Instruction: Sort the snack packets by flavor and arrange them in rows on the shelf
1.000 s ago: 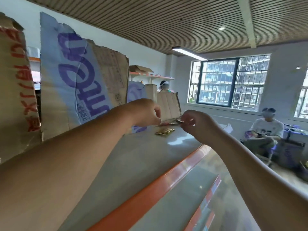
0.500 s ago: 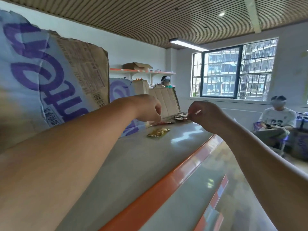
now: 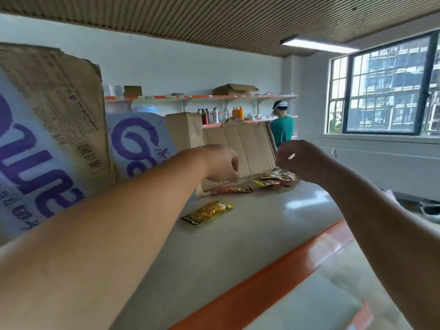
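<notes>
Left hand: the left hand (image 3: 221,163) was held over the shelf (image 3: 238,246) with its back to the camera and its fingers curled in; whether it held anything could not be told.
Right hand: the right hand (image 3: 303,160) was raised just beside the left with a narrow gap between them, fingers curled too; a small white glint showed at its fingertips, and what it was could not be told.
Yellow packet: a yellow packet (image 3: 207,212) lay flat on the shelf, alone, below the left hand and nearer the camera.
Orange-red packet: an orange-red packet (image 3: 232,189) lay flat just under the left hand, close to the cardboard.
Heap: a heap of packets (image 3: 277,178), shiny and mixed in colour, lay under the right hand, between the two hands and slightly beyond them.
Shelf edge: an orange strip (image 3: 250,289) ran along the front of the shelf, below the right forearm.
Cardboard: a folded cardboard sheet (image 3: 240,148) stood behind both hands; a printed carton (image 3: 47,139) with purple lettering stood left of the left arm.
Background: a person in a green top (image 3: 282,129) stood beyond the hands at wall shelves with bottles (image 3: 214,115).
</notes>
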Tool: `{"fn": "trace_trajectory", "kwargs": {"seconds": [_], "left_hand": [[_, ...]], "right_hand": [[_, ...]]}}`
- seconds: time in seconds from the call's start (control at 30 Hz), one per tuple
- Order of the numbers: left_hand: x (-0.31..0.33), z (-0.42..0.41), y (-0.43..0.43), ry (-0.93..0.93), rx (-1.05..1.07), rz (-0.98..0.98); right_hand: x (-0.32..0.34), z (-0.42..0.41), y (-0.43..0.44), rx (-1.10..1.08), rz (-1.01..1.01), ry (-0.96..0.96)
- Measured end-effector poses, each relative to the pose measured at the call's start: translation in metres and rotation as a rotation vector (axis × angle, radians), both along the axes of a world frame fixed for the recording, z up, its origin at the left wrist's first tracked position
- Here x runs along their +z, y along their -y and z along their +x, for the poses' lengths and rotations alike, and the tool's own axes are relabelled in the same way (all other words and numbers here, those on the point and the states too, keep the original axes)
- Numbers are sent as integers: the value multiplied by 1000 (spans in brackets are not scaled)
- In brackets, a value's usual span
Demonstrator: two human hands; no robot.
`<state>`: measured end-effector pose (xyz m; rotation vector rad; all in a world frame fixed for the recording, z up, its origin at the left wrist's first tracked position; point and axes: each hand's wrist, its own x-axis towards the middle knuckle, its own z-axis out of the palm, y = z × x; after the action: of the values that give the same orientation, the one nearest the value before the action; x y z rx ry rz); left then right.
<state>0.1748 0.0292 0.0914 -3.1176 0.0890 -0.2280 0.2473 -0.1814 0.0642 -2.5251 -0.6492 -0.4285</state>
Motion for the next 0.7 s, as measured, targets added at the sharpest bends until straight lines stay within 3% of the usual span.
{"fn": "trace_trajectory", "kwargs": {"seconds": [0.13, 0.37, 0.5, 0.6, 0.7], "left_hand": [[-18, 46, 21, -18, 111, -65], [-57, 88, 35, -189, 314, -1], [-74, 90, 31, -231, 318, -158], [-73, 79, 25, -160, 313, -192], [-66, 70, 19, -203, 256, -253]], "right_hand": [[-12, 56, 1, 154, -12, -48], [-20, 104, -30, 168, -428, -138], [-30, 99, -34, 208, -637, -82], [-34, 94, -32, 222, -659, -60], [-34, 91, -32, 237, -644, -76]]}}
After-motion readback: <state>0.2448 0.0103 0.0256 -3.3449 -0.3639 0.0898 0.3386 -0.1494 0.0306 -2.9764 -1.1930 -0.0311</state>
